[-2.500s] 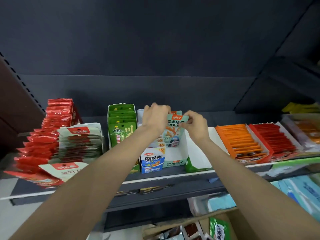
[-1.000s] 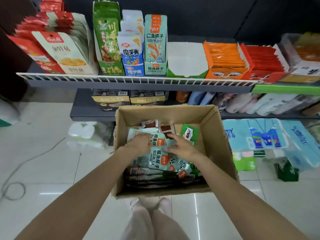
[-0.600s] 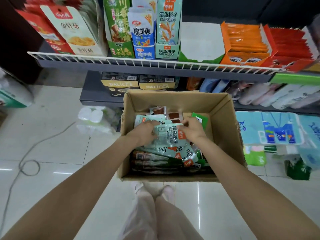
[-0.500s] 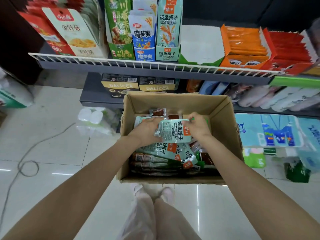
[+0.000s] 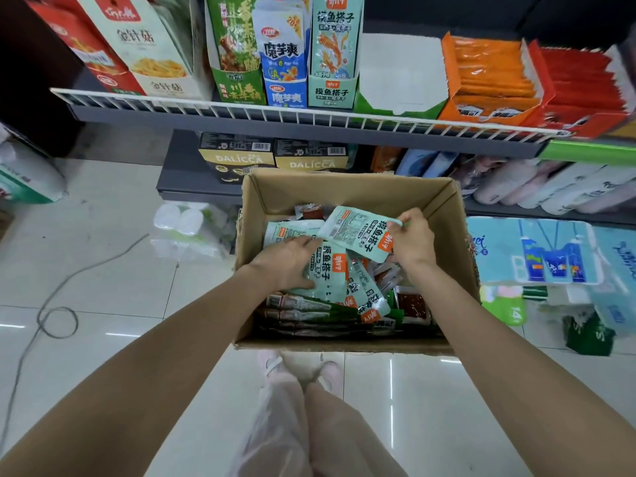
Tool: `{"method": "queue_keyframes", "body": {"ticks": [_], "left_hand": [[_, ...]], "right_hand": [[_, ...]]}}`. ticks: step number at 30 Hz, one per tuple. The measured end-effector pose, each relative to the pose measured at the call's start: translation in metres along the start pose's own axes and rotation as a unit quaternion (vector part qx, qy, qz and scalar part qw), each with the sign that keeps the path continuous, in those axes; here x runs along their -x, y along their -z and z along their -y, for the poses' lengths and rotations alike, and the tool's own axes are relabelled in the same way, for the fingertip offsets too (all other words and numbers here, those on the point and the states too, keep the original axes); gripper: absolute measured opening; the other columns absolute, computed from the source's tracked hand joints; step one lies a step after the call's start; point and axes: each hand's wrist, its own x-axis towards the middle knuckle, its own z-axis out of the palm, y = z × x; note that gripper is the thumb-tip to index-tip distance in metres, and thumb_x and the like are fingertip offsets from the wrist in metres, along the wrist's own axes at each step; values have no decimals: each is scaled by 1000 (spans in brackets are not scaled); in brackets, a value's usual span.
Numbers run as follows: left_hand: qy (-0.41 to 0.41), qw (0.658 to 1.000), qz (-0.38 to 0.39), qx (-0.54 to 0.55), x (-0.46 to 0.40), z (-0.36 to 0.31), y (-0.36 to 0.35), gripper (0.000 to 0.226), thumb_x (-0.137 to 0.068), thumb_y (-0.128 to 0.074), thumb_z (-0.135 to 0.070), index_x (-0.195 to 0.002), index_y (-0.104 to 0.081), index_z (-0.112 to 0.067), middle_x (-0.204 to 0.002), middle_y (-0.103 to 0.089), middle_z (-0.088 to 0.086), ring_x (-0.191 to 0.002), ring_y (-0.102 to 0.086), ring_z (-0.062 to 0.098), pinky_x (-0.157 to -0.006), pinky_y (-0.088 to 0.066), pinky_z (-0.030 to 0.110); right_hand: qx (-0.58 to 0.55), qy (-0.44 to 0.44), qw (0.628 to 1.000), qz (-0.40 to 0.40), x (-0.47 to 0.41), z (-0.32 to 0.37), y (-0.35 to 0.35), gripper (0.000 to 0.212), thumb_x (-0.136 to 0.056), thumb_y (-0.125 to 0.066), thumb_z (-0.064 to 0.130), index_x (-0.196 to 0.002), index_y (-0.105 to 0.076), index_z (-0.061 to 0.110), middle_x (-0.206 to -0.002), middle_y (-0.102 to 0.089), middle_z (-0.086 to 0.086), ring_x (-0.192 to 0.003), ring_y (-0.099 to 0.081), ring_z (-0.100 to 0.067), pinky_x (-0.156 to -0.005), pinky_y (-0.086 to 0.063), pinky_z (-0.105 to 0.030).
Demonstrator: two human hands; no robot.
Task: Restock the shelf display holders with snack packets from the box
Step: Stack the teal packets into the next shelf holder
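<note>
An open cardboard box [image 5: 347, 191] stands on the floor below the shelf, full of snack packets. My right hand [image 5: 411, 239] pinches one mint-green packet [image 5: 358, 232] by its right end and holds it lifted above the pile. My left hand [image 5: 289, 261] grips another mint-green packet [image 5: 327, 270] lying on the heap. On the shelf above, the matching mint-green display holder [image 5: 334, 53] stands upright with packets in it. An empty white and green holder [image 5: 399, 74] sits to its right.
The shelf's white wire rail [image 5: 275, 113] runs along the front edge. Red, green and blue holders stand left; orange [image 5: 488, 77] and red [image 5: 578, 87] trays sit right. Tissue packs [image 5: 537, 253] lie right of the box, a cable [image 5: 55, 315] on the tiled floor left.
I turned from the shelf holder down to the box. Both hands went into the packets, and my right hand has lifted one mint-green packet off the pile.
</note>
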Motion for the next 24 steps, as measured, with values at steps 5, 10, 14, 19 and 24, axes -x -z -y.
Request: {"method": "queue_keyframes", "body": {"ticks": [5,10,14,19,24], "left_hand": [[-11,995,-98,7,4,-9,19,27,-98,-38,-28,-112,-54,-11,-93,-62,9,-88,-61,29,-72,-50,37],[27,927,-357,107,17,-10,42,19,-98,-44,-16,-98,-60,-6,-71,-64,6,-60,-61,26,-51,-40,28],[21,877,-437,199,24,-13,77,23,-98,-47,-15,-110,-63,-6,-66,-61,2,-48,-53,12,-50,-35,19],[-71,882,-389,257,20,-19,118,25,-96,-50,-17,-119,-61,-12,-101,-71,4,-82,-64,13,-69,-44,17],[-99,876,-397,255,11,-1,156,42,-89,-58,-29,-128,-54,-16,-124,-62,2,-110,-58,16,-90,-43,22]], "right_hand": [[-18,6,1000,-7,2,4,4,7,-96,-51,19,-93,-45,16,-102,-64,-12,-90,-67,-25,-64,-60,-40],[-74,10,997,-16,1,25,20,4,-94,-55,13,-97,-53,13,-110,-62,-16,-86,-69,-28,-50,-58,-26],[-103,26,994,8,0,58,33,8,-94,-55,10,-99,-58,6,-101,-62,-11,-61,-63,-12,-51,-56,-23],[-314,5,949,40,1,117,42,20,-91,-52,-3,-73,-57,2,-82,-61,-12,-64,-65,-16,-55,-56,-19],[-393,7,919,42,-7,175,47,17,-91,-50,-8,-76,-56,-4,-77,-59,-12,-70,-62,-17,-62,-58,-22]]}}
